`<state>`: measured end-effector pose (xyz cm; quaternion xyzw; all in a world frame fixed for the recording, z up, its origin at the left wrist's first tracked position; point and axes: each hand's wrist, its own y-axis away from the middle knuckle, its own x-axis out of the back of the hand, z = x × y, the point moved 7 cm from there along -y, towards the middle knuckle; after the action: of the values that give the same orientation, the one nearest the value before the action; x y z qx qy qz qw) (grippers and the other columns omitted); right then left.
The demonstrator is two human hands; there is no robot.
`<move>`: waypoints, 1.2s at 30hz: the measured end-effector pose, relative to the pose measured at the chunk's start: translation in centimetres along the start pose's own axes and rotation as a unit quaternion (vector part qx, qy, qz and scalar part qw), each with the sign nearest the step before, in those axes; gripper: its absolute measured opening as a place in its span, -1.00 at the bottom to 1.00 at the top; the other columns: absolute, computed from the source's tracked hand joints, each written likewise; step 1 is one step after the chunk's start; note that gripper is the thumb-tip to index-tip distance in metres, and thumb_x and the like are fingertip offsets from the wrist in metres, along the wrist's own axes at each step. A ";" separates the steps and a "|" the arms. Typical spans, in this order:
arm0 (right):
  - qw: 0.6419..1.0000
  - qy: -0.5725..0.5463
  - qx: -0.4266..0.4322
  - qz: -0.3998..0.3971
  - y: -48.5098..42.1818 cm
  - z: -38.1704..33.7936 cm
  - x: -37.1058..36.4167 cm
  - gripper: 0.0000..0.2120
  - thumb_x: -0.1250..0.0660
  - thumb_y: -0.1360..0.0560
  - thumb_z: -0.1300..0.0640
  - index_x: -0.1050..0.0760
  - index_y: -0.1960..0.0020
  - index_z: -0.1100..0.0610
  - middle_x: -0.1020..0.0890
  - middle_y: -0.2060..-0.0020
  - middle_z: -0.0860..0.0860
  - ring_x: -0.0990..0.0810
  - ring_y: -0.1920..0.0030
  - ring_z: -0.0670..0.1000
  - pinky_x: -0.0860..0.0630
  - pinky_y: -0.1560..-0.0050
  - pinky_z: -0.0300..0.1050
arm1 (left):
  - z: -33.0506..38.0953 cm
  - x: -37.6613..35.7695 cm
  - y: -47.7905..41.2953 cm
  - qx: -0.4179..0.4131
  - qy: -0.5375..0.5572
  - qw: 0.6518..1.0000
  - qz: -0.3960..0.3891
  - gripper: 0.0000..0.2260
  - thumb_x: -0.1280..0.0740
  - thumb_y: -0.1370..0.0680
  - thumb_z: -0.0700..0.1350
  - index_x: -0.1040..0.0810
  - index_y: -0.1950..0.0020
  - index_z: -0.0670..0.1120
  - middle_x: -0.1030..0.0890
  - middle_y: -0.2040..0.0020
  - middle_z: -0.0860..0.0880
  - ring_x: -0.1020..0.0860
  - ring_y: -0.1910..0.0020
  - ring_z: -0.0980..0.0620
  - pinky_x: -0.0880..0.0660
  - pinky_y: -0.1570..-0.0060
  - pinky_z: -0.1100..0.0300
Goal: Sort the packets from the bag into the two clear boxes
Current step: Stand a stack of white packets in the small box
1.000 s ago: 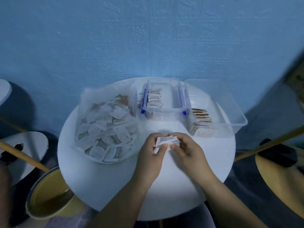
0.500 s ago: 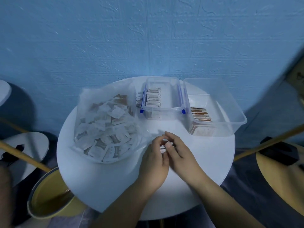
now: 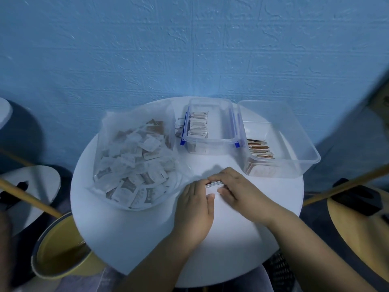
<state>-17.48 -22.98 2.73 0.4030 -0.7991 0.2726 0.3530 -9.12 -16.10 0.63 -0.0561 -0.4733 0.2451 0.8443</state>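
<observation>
Packet stack (image 3: 214, 183) is being pinched edge-on between curled fingers of left hand (image 3: 195, 207) and right hand (image 3: 240, 192), probably being squared for boxing.

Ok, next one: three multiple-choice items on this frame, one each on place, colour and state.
1. Where does the bag of packets lie?
A) left of the clipped box
B) between the boxes
C) right of the larger box
2. The clipped box's clips are:
A) red
B) blue
C) green
3. The left hand and right hand:
A) lie flat, empty
B) together hold a stack of packets
C) reach into the bag
Answers: 1 A, the bag sits leftmost; 2 B, blue shows at the front corners; 3 B, both hands grip the stack.
</observation>
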 end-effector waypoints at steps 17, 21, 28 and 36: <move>0.999 0.012 0.004 0.037 -7.6 -2.1 9.1 -0.89 -0.32 -0.51 0.17 -0.47 -0.02 0.04 -0.56 0.27 -0.11 -0.47 0.31 -0.25 -0.37 0.20 -0.36 | 2.0 6.6 -8.8 0.016 0.117 0.990 0.082 -0.73 -0.27 -0.54 -0.10 -0.42 -0.24 -0.06 -0.58 -0.10 -0.02 -0.56 -0.02 -0.05 -0.48 -0.01 0.09; 0.994 -0.028 -0.046 0.097 -14.3 0.9 11.4 -0.90 -0.28 -0.52 0.22 -0.39 0.05 0.05 -0.53 0.38 -0.08 -0.49 0.47 -0.17 -0.44 0.36 -0.27 | -0.7 6.3 -13.8 0.038 0.088 0.992 0.080 -0.58 -0.21 -0.43 0.10 -0.49 -0.18 -0.12 -0.56 -0.09 -0.11 -0.52 -0.07 -0.11 -0.46 -0.09 -0.01; 0.975 -0.027 -0.171 0.136 -22.1 7.9 10.5 -0.85 -0.19 -0.51 0.32 -0.42 -0.08 0.22 -0.52 0.08 0.16 -0.57 0.30 0.17 -0.48 0.36 -0.14 | -3.9 2.8 -13.6 0.062 0.065 0.995 0.031 -0.39 -0.20 -0.38 0.28 -0.41 -0.27 -0.09 -0.47 -0.23 -0.07 -0.42 -0.21 -0.03 -0.39 -0.19 0.03; 0.978 0.063 -0.180 0.088 -24.6 9.0 7.3 -0.81 -0.26 -0.44 0.28 -0.53 -0.03 0.13 -0.64 0.03 0.12 -0.57 0.01 0.12 -0.47 0.03 -0.10 | -4.3 2.6 -13.3 0.067 0.114 0.990 0.046 -0.45 -0.36 -0.41 0.18 -0.36 -0.33 -0.02 -0.41 -0.29 0.05 -0.37 -0.24 0.12 -0.24 -0.11 0.34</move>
<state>-3.08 -45.72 6.75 0.2430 -0.8434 0.1793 0.4444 0.32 -25.90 4.60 -0.0488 -0.3533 0.3068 0.8824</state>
